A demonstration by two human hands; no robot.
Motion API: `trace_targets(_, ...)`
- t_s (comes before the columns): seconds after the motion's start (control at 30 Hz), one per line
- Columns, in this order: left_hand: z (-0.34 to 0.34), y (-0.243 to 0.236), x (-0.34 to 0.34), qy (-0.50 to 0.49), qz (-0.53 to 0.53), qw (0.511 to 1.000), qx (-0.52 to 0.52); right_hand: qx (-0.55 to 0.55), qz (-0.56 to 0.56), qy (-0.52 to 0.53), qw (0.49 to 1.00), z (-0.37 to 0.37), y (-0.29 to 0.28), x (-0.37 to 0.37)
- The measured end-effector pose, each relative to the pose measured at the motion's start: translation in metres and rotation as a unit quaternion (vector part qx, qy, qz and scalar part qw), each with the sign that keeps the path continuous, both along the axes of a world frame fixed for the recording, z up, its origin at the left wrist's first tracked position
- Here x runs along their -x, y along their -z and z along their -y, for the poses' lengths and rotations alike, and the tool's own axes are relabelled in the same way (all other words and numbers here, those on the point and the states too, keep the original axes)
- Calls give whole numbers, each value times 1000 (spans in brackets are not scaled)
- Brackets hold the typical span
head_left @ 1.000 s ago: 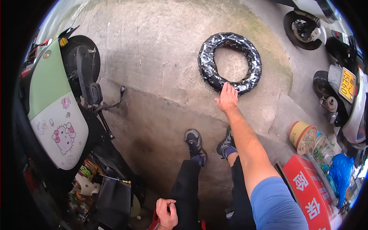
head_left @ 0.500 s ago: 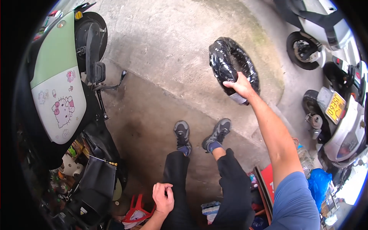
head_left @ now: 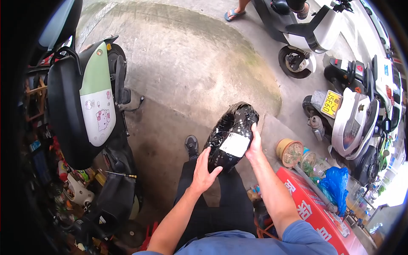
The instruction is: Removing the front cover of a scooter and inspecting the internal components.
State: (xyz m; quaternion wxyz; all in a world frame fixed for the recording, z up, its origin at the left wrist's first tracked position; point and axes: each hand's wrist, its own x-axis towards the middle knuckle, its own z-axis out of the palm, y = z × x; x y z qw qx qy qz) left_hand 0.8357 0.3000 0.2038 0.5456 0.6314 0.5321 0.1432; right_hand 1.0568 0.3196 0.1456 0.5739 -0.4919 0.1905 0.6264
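A ring-shaped tyre [head_left: 243,123] wrapped in shiny black plastic is held in front of my thighs, with a white label [head_left: 235,144] facing up. My left hand [head_left: 202,174] presses against its near left side, thumb spread from the fingers. On the opposite side, my right hand [head_left: 254,146] grips the wrapping beside the label, and some of its fingers are hidden behind the tyre. The tyre is tilted, its far end leaning away from me.
A scooter [head_left: 97,93] with green and white panels stands at left, a screwdriver [head_left: 121,174] on its dark footboard. Parked scooters [head_left: 352,123] line the right. Nearer are a red box [head_left: 306,204], a potted plant [head_left: 290,152] and a blue bag [head_left: 335,185]. Another person's sandalled foot [head_left: 235,15] shows far off.
My right hand has brought the tyre in from arm's length, turning its label upward. My left hand has risen from beside my knee and now touches it. The view has shifted.
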Motion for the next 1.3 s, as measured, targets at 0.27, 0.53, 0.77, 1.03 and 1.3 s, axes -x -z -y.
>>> trace_targets(0.27, -2, -37, 10, 122, 133, 927, 327, -25, -26, -16, 999, 53, -65, 32)
trace_targets(0.53, 21, -99, 13, 129, 62, 975, 171, -56, -57, -23, 997, 69, -109, 27)
trace_targets(0.77, 21, -119, 33, 197, -40, 979, -23, -34, 84, -163, 983, 74, -146, 31)
trace_targets(1.03, -4, -127, 52, 311, -101, 943, -61, 24, 269, -285, 919, 61, -125, 46)
trace_targets(1.3, -26, -113, 73, 409, -107, 906, -10, 97, 26, -111, 989, 90, -102, 76)
